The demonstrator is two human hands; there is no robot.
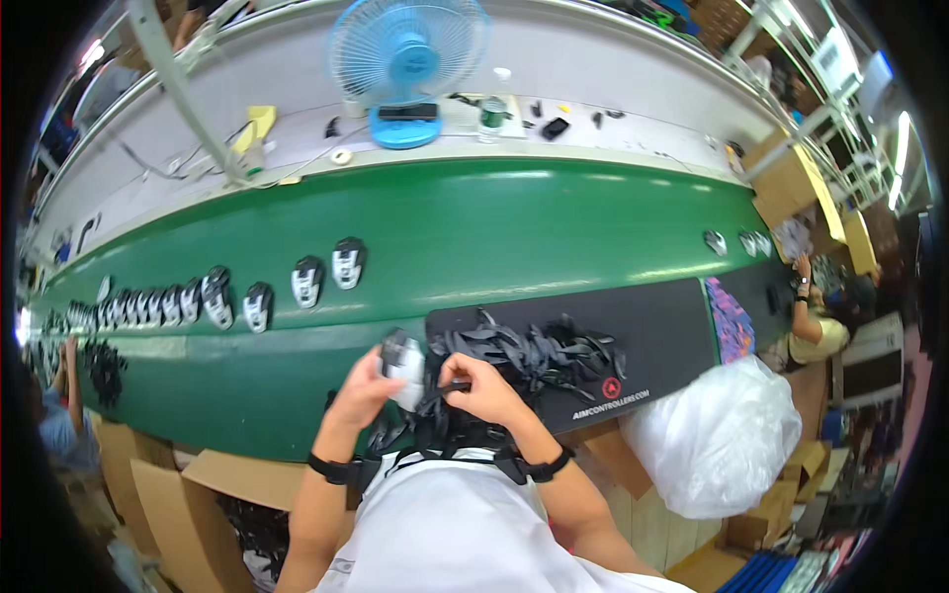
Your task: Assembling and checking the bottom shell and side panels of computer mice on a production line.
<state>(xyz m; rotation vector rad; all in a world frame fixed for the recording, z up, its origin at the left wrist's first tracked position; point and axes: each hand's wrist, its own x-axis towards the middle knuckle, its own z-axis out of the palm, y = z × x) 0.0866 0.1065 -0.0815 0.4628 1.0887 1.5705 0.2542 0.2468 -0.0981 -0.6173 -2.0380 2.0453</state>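
My left hand (364, 391) is closed around a rounded white-and-black plastic shell (406, 374), shaped like a computer mouse, held upright over the near edge of the bench. Close beside it on the right, my right hand (478, 389) pinches a small dark strip (455, 387); its far end is hidden by the fingers. Just beyond that hand, a loose pile of curved black plastic strips (534, 348) lies on a black mat (652, 341). More dark pieces lie below both hands, partly covered by them.
Similar shells (306, 282) stand in a row along the green belt (534, 227) to the left. A blue fan (410, 64) and a bottle (492, 114) stand on the back ledge. A large plastic bag (717, 435) bulges at right. Cardboard boxes (188, 514) sit below left. Co-workers are at both ends.
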